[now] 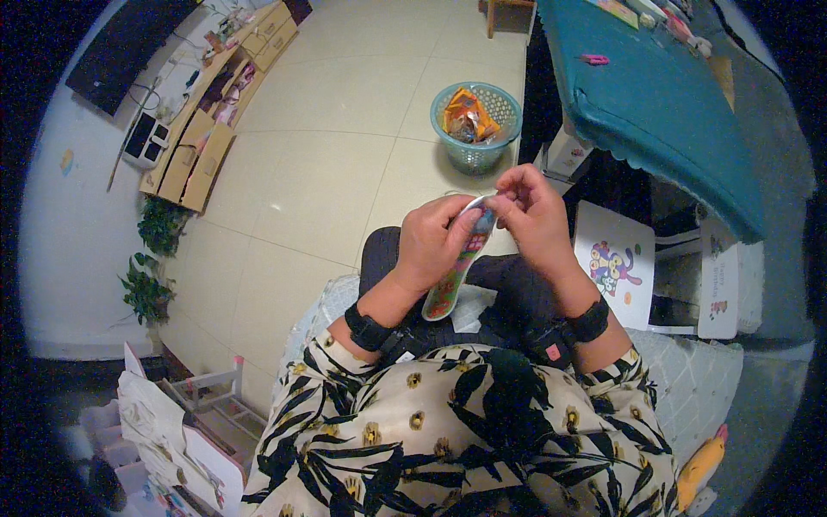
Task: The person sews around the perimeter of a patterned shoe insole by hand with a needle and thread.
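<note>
A long, narrow insole (450, 289) with a white edge and a colourful green, pink and blue pattern slants over my lap. My left hand (432, 241) is closed around its upper half, the thumb pressed on the patterned face. At the insole's far tip is my right hand (536, 215), its thumb and forefinger pinched together and its other fingers curled. Whatever lies in that pinch is too small to make out. Under the insole, a pale crumpled piece (472, 308) rests on my dark-clothed lap.
A teal plastic basket (476, 158) with orange wrappers stands on the tiled floor ahead. To the right is a table with a green cloth (663, 129), a pink item (594, 59) on it. A white chair (613, 258) with a cartoon print stands nearby. Wooden cabinets (196, 164) line the left wall.
</note>
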`<state>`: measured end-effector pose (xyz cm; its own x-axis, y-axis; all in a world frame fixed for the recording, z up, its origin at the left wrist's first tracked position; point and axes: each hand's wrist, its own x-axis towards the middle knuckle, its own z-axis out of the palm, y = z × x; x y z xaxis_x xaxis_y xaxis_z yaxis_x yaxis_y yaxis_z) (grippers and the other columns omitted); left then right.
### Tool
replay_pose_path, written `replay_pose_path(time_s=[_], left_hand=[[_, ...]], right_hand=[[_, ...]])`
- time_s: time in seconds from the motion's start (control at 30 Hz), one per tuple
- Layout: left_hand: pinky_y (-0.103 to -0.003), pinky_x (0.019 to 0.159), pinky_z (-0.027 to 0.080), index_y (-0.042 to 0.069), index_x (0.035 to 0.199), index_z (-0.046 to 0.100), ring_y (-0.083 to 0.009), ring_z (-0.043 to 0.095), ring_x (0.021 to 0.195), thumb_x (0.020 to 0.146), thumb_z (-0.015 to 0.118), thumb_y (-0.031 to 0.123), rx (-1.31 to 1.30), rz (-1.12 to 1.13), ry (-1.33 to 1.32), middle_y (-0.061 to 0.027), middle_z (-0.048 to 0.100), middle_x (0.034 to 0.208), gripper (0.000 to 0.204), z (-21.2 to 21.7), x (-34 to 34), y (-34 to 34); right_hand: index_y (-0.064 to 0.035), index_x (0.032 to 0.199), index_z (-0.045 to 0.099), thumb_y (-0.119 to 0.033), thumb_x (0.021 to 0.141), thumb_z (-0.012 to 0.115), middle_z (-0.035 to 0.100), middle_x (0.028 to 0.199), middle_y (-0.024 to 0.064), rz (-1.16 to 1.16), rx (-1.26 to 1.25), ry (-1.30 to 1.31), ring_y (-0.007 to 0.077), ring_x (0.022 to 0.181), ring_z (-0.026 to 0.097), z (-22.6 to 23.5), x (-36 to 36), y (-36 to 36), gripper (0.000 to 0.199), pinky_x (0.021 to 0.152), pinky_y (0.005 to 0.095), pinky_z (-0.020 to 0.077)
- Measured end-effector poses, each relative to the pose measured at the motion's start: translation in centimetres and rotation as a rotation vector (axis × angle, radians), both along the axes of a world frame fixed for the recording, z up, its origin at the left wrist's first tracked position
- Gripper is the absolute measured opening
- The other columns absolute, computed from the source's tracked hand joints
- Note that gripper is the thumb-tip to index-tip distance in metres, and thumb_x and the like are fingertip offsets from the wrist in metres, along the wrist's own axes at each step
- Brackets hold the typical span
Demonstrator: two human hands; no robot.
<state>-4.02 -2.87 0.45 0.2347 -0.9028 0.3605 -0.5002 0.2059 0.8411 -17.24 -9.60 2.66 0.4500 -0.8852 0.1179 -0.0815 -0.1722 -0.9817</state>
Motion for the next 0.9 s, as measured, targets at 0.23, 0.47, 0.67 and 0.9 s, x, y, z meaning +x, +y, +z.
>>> replay_pose_path(time_s=[0.23,0.47,0.67,0.9], left_hand=[[-0.023,0.062,0.043,-0.002,0.083,0.058,-0.0112,0.052,0.07,0.082,0.053,0.015,0.143,-0.187,0.368,-0.0061,0.055,0.077,0.019,-0.4,0.9,-0.2],[-0.021,0.061,0.041,-0.002,0.082,0.057,-0.008,0.05,0.069,0.082,0.052,0.016,0.236,-0.32,0.504,-0.0034,0.052,0.076,0.019,-0.3,0.7,-0.2],[-0.02,0.053,0.041,-0.001,0.081,0.057,-0.0059,0.049,0.06,0.083,0.052,0.017,0.275,-0.215,0.551,-0.0004,0.055,0.07,0.018,-0.4,0.9,-0.1],[-0.02,0.051,0.042,0.0,0.076,0.056,-0.0044,0.049,0.055,0.082,0.051,0.015,0.184,0.021,0.629,-0.0004,0.055,0.064,0.017,0.3,3.2,-0.2]], right_hand=[[-0.0037,0.092,0.056,-0.02,0.083,0.053,0.054,0.069,-0.0021,0.215,0.595,-0.19,0.006,0.059,0.049,-1.8,-0.8,-0.6,0.019,0.053,0.019,0.0412],[-0.0066,0.085,0.052,-0.017,0.083,0.05,0.054,0.074,-0.0001,0.301,0.755,-0.655,0.0065,0.058,0.048,-3.8,-0.4,0.0,0.011,0.051,0.019,0.0406],[-0.0098,0.085,0.047,-0.017,0.085,0.047,0.044,0.062,-0.0035,0.139,0.995,-0.957,0.0032,0.046,0.033,-3.4,-1.7,-1.2,0.007,0.041,0.0166,0.0283],[-0.0096,0.073,0.04,-0.011,0.085,0.045,0.031,0.057,-0.0028,-0.098,0.91,-1.068,0.0064,0.049,0.031,-7.1,-9.4,-5.3,0.013,0.044,0.0191,0.0284]])
